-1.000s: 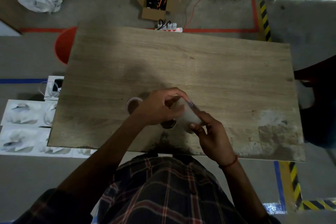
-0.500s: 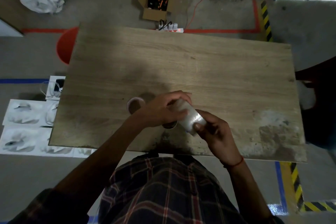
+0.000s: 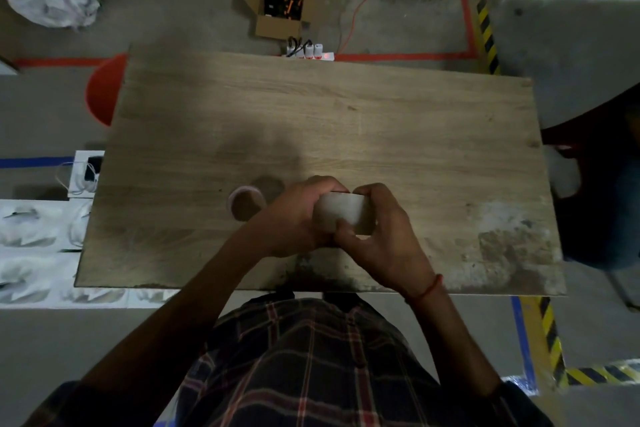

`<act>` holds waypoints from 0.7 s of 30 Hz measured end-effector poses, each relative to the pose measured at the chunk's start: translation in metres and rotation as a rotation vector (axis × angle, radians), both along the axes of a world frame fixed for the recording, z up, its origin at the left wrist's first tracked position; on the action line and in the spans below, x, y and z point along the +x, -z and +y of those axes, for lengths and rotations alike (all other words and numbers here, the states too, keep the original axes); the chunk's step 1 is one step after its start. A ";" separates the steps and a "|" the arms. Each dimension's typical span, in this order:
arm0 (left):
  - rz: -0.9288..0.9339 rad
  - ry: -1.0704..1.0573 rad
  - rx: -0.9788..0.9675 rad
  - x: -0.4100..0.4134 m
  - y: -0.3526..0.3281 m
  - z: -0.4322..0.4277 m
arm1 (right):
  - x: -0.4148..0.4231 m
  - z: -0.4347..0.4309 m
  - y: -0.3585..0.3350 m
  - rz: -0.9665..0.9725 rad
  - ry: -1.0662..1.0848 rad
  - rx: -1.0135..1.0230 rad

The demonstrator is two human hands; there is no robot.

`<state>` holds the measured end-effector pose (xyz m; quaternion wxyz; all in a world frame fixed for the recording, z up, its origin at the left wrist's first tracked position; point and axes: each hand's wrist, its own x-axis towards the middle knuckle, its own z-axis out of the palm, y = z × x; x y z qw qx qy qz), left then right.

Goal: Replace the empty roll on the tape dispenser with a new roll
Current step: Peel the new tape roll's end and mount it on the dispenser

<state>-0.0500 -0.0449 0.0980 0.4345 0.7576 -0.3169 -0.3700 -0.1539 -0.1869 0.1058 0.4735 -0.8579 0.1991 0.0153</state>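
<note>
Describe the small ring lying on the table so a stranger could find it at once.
Start at the wooden table and look just left of the left hand. There a thin pale ring lies flat, showing wood through its hole. Unlike the thick whitish roll in both hands, nobody touches it.

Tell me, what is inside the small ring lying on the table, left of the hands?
Inside the ring only the bare wooden table shows. The left hand covers nothing of it.

The counter (image 3: 381, 121) lies bare across its far half and right side; only a small ring (image 3: 245, 202) sits just left of the hands (image 3: 346, 218).
</note>
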 end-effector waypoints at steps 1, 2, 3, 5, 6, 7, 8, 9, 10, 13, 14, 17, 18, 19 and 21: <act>-0.019 -0.012 -0.009 0.000 -0.001 0.002 | 0.000 -0.002 0.001 -0.016 -0.003 0.064; -0.041 -0.015 -0.010 -0.001 -0.002 0.004 | -0.002 -0.005 0.002 -0.022 -0.012 0.130; -0.051 -0.014 -0.010 0.000 -0.004 0.006 | -0.003 -0.009 0.002 -0.020 -0.022 0.182; -0.035 -0.016 -0.010 0.000 -0.007 0.008 | -0.005 -0.013 0.003 -0.005 -0.044 0.254; -0.026 -0.023 -0.011 0.001 -0.008 0.009 | -0.005 -0.013 0.002 -0.006 -0.054 0.285; -0.016 -0.032 -0.016 0.002 -0.009 0.009 | -0.006 -0.014 0.001 -0.016 -0.063 0.313; -0.005 -0.039 -0.025 0.002 -0.011 0.009 | -0.006 -0.014 0.001 -0.031 -0.071 0.343; 0.008 -0.044 -0.034 0.002 -0.014 0.010 | -0.006 -0.015 0.000 -0.044 -0.081 0.374; 0.014 -0.049 -0.042 0.002 -0.016 0.010 | -0.006 -0.016 0.000 -0.054 -0.094 0.396; -0.005 -0.045 -0.040 0.002 -0.020 0.012 | -0.007 -0.018 -0.003 -0.083 -0.131 0.435; -0.018 -0.043 -0.036 0.002 -0.020 0.013 | -0.008 -0.018 -0.003 -0.094 -0.141 0.458; -0.025 -0.029 -0.032 0.002 -0.020 0.014 | -0.009 -0.021 0.001 -0.117 -0.150 0.517; -0.018 -0.028 -0.032 0.003 -0.020 0.014 | -0.009 -0.022 0.002 -0.126 -0.144 0.524; -0.012 -0.026 -0.032 0.002 -0.020 0.013 | -0.009 -0.022 0.002 -0.138 -0.135 0.530; 0.009 -0.028 -0.046 0.001 -0.019 0.012 | -0.008 -0.020 0.000 -0.149 -0.089 0.552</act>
